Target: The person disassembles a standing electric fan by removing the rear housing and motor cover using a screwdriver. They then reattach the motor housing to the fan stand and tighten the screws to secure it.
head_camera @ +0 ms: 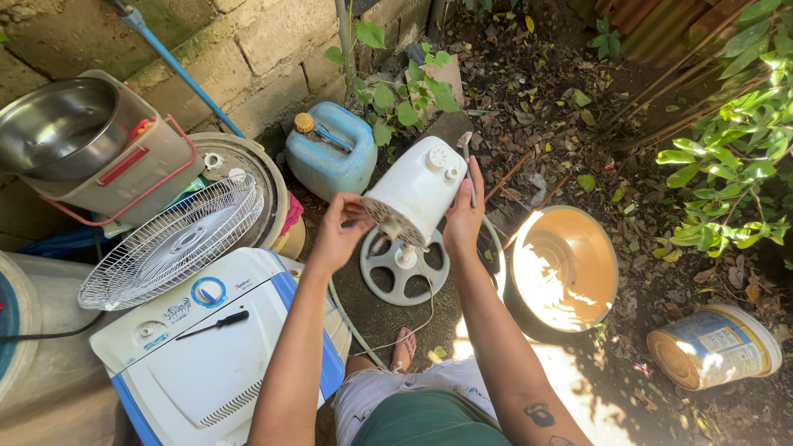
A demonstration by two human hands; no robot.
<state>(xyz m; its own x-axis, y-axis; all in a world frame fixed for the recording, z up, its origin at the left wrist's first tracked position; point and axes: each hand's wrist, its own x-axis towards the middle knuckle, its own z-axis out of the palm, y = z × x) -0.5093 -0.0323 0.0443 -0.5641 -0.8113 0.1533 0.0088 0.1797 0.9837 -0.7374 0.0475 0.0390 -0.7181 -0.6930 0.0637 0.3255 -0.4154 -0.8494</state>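
Both hands (left (337, 235), right (464, 216)) hold fan housing (413, 192).

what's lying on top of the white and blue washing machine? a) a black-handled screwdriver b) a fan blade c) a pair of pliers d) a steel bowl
A: a black-handled screwdriver lies loose on the lid of the white and blue washing machine, apart from both hands, which grip the white plastic fan motor housing.

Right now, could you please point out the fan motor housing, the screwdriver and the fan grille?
fan motor housing (415, 190), head view, white casing side.
screwdriver (231, 319), head view, black handle.
fan grille (173, 241), head view, wire spokes.
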